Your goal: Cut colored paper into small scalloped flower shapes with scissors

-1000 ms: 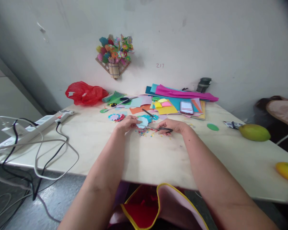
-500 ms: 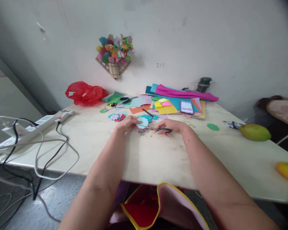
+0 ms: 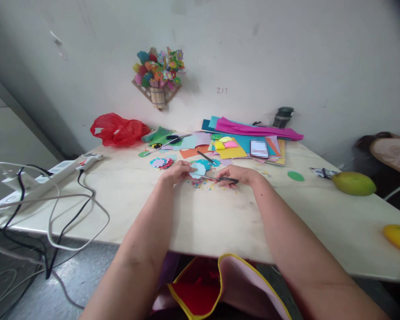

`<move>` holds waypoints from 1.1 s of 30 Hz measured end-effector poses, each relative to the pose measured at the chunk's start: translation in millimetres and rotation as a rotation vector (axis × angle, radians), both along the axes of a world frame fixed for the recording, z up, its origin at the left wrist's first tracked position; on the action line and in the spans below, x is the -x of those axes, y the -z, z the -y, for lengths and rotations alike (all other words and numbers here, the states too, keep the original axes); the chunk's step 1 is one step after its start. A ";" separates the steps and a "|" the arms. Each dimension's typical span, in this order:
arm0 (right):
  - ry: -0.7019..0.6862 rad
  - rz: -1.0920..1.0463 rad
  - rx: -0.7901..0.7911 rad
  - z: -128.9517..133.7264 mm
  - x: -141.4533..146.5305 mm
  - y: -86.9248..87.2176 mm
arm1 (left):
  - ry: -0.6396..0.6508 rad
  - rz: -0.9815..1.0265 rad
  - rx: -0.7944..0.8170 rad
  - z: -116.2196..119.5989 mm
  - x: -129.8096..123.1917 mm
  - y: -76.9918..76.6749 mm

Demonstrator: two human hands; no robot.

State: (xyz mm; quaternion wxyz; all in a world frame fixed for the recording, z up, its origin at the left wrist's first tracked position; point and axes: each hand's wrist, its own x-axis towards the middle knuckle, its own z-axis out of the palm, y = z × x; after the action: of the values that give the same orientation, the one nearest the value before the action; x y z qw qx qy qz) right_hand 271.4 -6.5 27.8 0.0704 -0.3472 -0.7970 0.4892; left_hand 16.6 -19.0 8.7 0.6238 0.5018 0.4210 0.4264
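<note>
Pinched in my left hand (image 3: 178,172) is a pale blue paper disc (image 3: 198,169) with a wavy edge. My right hand (image 3: 235,175) is closed round the dark handles of a pair of scissors (image 3: 228,180), whose blades point left and lie at the disc's lower edge. Tiny coloured paper scraps (image 3: 203,184) are scattered on the table beneath. Just behind the disc lie blue scalloped paper pieces (image 3: 213,163) and a dark pen (image 3: 206,157). Left of my left hand sits a small pile of scalloped paper shapes (image 3: 162,163).
Coloured paper sheets (image 3: 233,152), a phone (image 3: 259,149) and a magenta roll (image 3: 260,129) lie at the back. A red plastic bag (image 3: 118,130) is at back left. White power strips (image 3: 58,171) with cables occupy the left side. A green mango (image 3: 354,183) rests at right.
Almost nothing differs. Both hands, the pale blue disc and the scissors stay in nearly the same place; the view has shifted very slightly.
</note>
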 end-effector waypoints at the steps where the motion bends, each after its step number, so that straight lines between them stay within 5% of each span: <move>1: 0.001 0.002 -0.001 -0.1 0.1 -0.1 | -0.004 -0.001 0.001 0.0 0.1 0.0; 33: 0.006 0.016 -0.048 1.4 2.2 -2.9 | 0.009 0.005 -0.021 -2.6 2.1 2.1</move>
State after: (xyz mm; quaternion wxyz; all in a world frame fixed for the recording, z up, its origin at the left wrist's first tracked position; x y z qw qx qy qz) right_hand 269.2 -8.0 30.6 0.0738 -0.3518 -0.8079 0.4670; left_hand 14.5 -16.4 6.6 0.6214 0.5091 0.4127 0.4293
